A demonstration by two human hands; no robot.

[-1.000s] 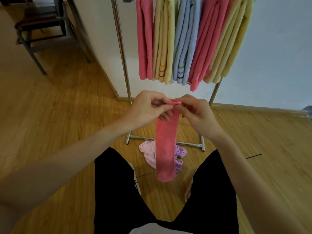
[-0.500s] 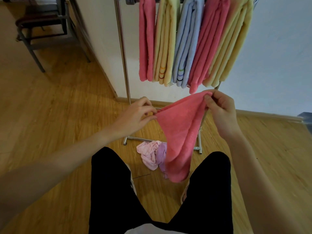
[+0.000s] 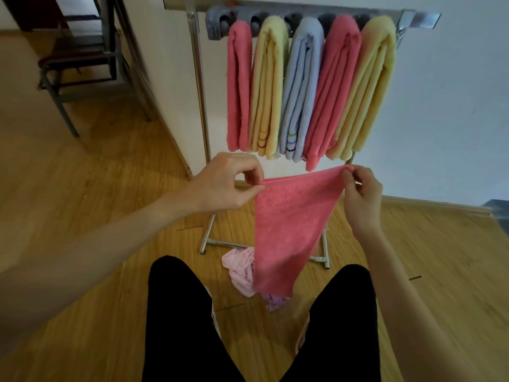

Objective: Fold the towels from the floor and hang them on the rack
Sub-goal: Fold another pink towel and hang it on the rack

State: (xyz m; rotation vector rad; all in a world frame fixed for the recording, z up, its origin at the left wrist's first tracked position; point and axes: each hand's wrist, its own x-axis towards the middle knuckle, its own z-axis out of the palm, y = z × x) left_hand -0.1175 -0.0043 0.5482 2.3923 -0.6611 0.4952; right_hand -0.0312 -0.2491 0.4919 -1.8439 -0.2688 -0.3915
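A pink towel [image 3: 286, 230] hangs in front of me, stretched along its top edge between both hands. My left hand [image 3: 223, 186] pinches its left top corner. Its right top corner is pinched by my right hand [image 3: 360, 194], slightly higher. The towel narrows toward its lower end above the floor. Behind it stands the metal rack [image 3: 197, 78] with several folded towels [image 3: 303, 86] in pink, yellow and blue hanging side by side. On the floor under the rack lie a crumpled pale pink towel [image 3: 239, 267] and a lilac towel [image 3: 272, 300], partly hidden by the held one.
My legs in black trousers [image 3: 179, 312] stand on the wooden floor just before the rack's base [image 3: 217, 241]. A white wall corner [image 3: 165, 92] juts out left of the rack. A dark metal chair [image 3: 74, 67] stands at the far left.
The hands have moved apart, spreading the pink towel from a narrow folded strip into a wide stretched top edge. The view has tilted up, showing the rack's top bar.
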